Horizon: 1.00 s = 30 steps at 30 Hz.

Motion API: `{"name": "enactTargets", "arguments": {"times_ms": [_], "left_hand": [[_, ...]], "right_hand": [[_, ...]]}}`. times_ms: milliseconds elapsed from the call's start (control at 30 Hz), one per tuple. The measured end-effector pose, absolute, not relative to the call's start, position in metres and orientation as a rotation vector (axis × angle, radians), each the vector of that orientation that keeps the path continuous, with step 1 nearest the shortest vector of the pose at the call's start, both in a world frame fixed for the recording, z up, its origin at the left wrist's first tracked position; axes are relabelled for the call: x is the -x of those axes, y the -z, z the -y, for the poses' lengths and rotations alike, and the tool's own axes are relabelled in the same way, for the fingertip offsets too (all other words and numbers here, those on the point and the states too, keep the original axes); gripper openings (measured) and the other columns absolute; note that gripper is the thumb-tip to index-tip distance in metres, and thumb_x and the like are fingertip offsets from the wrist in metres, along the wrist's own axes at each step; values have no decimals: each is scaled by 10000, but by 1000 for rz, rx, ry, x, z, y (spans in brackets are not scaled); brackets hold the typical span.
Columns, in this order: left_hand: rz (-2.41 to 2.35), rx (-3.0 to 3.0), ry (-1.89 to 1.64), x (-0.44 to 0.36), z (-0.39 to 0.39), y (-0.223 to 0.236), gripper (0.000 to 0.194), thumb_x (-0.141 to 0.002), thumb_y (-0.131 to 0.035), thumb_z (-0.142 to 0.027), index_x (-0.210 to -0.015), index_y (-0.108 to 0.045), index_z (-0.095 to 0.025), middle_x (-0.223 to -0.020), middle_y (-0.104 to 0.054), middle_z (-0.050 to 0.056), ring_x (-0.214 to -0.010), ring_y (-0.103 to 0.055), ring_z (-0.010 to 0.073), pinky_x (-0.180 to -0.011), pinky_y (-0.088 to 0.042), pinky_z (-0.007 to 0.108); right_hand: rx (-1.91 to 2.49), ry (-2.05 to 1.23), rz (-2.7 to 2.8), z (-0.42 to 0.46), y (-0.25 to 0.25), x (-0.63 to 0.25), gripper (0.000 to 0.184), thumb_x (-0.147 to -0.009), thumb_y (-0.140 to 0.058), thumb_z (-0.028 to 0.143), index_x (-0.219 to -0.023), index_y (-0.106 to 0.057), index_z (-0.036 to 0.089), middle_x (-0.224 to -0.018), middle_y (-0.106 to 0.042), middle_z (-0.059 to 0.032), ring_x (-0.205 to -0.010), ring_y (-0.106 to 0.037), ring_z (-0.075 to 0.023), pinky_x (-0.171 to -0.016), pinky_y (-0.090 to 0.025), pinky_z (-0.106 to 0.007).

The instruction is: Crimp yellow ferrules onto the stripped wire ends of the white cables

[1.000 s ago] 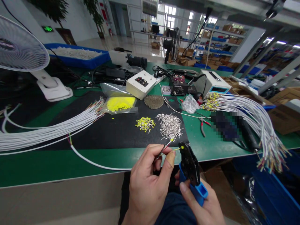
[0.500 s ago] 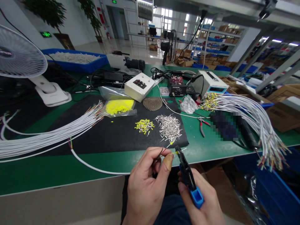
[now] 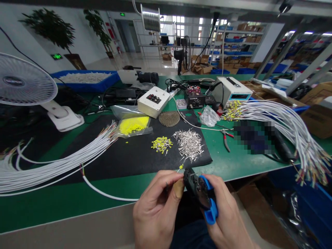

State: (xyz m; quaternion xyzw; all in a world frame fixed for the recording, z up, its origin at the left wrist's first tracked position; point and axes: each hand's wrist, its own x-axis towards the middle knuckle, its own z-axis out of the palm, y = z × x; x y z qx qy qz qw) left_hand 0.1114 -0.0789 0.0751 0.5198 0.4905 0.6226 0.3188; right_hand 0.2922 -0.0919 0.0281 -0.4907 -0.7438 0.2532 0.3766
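My left hand (image 3: 157,209) is closed, pinching the thin wires at the end of a white cable (image 3: 107,194), which runs in from the left. A tan covering sits on its thumb. One wire carrying a yellow-sleeved terminal (image 3: 181,167) sticks up beyond the fingertips. My right hand (image 3: 227,207) grips a crimping tool (image 3: 198,190) with blue handles. The tool's black jaws are right beside my left fingertips, and a thin metal pin shows at them; what lies between the jaws is mostly hidden. Just beyond are a pile of silver terminals (image 3: 189,145) and a smaller pile of yellow-sleeved terminals (image 3: 162,144).
White cables lie in a bundle (image 3: 64,166) at left and another bundle (image 3: 280,117) at right. A bag of yellow sleeves (image 3: 133,125), a white switch box (image 3: 155,101), red-handled pliers (image 3: 226,140) and a white fan (image 3: 26,81) stand or lie around the black mat (image 3: 124,155).
The crimping tool has turned so its side faces up, and its jaws have moved left against my left fingertips. My left hand still pinches the wires. The whole view has shifted slightly.
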Motion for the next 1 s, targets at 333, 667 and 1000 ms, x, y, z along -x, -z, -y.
{"name": "enactTargets", "arguments": {"times_ms": [333,667,1000], "left_hand": [[-1404,-1446,-1673,-110,81,-76,100,-921,-747,-156,-949,-778,-247,-975,-724,-14,-874,-674,112,-787,-542,128],[-1506,-1526,-1679,-113,86,-79,77,-911,-750,-165,-930,-780,-234,-946,-735,-1,-842,-688,141,-756,-552,180],[-1500,-1587,-1650,-113,85,-83,145,-928,-728,-137,-1003,-784,-248,-966,-719,-10,-843,-688,131,-745,-540,182]], "right_hand": [[1278,-639,1886,88,-26,-288,799,-705,-462,-7,-1463,-434,242,-1365,-562,-117,-1264,-562,-297,-1102,-474,-500],[1248,-538,1900,84,-22,-287,632,-819,-485,70,-1433,-461,217,-1311,-599,-122,-1227,-578,-311,-1098,-464,-537],[1215,-556,1875,75,-18,-289,511,-823,-593,104,-1307,-524,251,-1157,-637,-92,-1050,-642,-295,-894,-558,-463]]}}
